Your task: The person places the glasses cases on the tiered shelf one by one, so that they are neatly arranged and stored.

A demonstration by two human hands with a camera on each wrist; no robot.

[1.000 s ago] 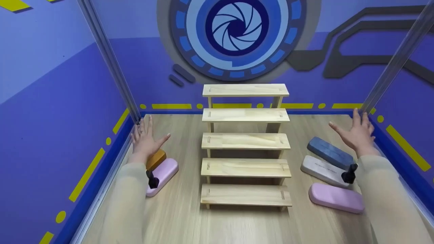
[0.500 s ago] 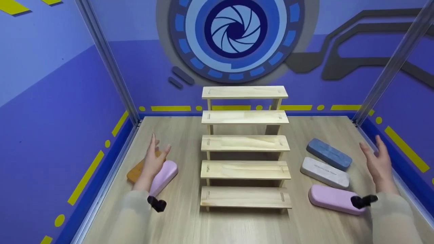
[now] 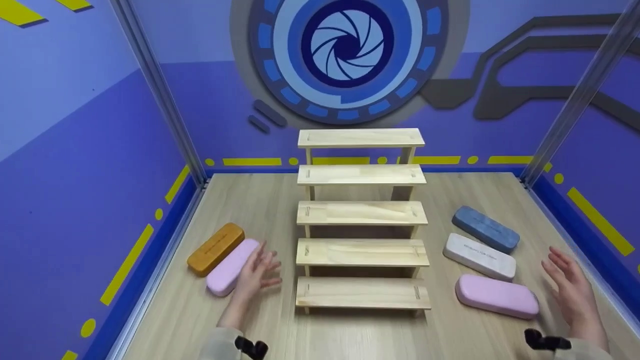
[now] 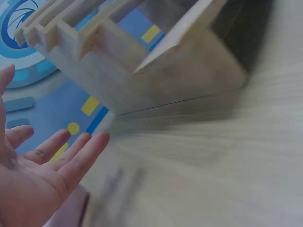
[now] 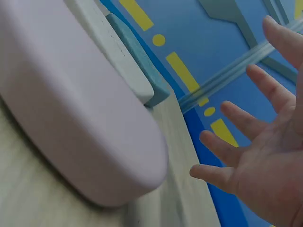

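Observation:
My left hand (image 3: 254,276) has its fingers spread and holds nothing; in the head view it overlaps the near end of a pink glasses case (image 3: 227,272). Beside that case lies an orange-brown case (image 3: 216,249). On the right, my empty right hand (image 3: 572,290) hovers with fingers apart, just right of a second pink case (image 3: 496,296). Behind that one lie a white case (image 3: 479,256) with small lettering and a blue case (image 3: 485,228). The right wrist view shows the pink case (image 5: 90,104) large and close, with the open palm (image 5: 272,172) beyond its end.
A wooden stepped rack (image 3: 362,252) with several shelves stands mid-table between the hands. Its side panel (image 4: 189,75) shows in the left wrist view. Purple-blue printed walls (image 3: 80,200) and metal corner posts (image 3: 160,95) enclose the wooden tabletop (image 3: 360,335).
Both hands have drawn back toward the near edge. The left has also shifted inward and uncovered the orange-brown case; the right has moved outward. The cases and rack stay in place.

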